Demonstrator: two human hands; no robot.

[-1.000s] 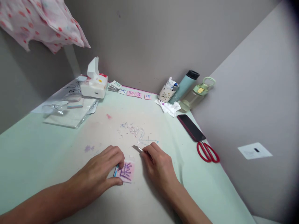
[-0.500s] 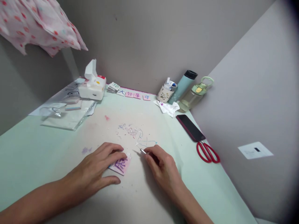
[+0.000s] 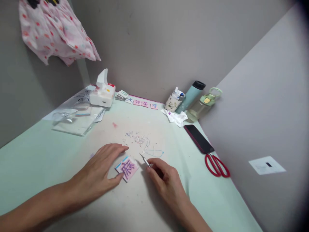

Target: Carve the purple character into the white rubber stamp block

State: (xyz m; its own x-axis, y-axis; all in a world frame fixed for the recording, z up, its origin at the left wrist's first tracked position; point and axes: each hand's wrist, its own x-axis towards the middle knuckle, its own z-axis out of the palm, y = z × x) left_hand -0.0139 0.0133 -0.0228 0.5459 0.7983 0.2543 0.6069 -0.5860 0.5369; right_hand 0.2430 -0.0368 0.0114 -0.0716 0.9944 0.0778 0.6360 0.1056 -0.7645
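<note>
A small square pink block [image 3: 128, 169] with a purple written character and a blue strip along its upper left edge lies on the table. My left hand [image 3: 106, 164] is open beside it, its thumb tip at the block's left edge and the other fingers stretched out above and past it. Between the thumb and fingers of my right hand [image 3: 163, 175] is a slim craft knife [image 3: 145, 159], its pointed blade aimed up and left, apart from the block. Beyond the knife lie fine shavings [image 3: 140, 138] and a thin blue-edged strip [image 3: 154, 150].
Along the back edge sit several character tiles [image 3: 137, 102], a tissue pack [image 3: 102, 96], a pen cup [image 3: 173, 100], a teal flask [image 3: 191, 96] and a clear bottle [image 3: 199, 108]. At right are a phone [image 3: 199, 138] and red-handled scissors [image 3: 217, 166]. A plastic bag [image 3: 74, 125] lies at left.
My left fingers have lifted off the block and opened, uncovering its character; the block appears turned slightly. The craft knife shows more of its blade. The whole view has shifted a little.
</note>
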